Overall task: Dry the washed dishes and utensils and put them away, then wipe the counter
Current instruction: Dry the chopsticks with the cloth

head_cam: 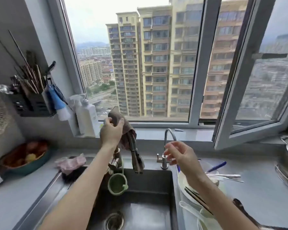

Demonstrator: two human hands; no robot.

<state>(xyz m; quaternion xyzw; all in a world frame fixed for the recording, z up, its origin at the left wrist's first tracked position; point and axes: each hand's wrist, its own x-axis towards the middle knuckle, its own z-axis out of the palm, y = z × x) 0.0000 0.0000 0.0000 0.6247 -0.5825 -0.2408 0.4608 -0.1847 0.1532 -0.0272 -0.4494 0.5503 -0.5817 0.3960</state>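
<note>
— Chopsticks [198, 200] lie dark and thin across the white plates [183, 185], just right of the sink [156, 181]. How will they handle?
— The plates look glazed and hard, and are likely slippery if wet, so take them by the rim. The chopsticks are light. Pinch them mid-length.
— And the cloth?
— The brown dishcloth [128, 130], soft and limp, hangs over the steel faucet [136, 160]. The left hand [111, 131] pinches its top fold. The right hand [179, 155] hovers with fingers relaxed, holding nothing.

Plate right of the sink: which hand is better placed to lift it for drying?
Right. The right hand is empty and hovers on the side where the plate lies; the left hand is farther off, gripping the cloth draped over the faucet.
</note>
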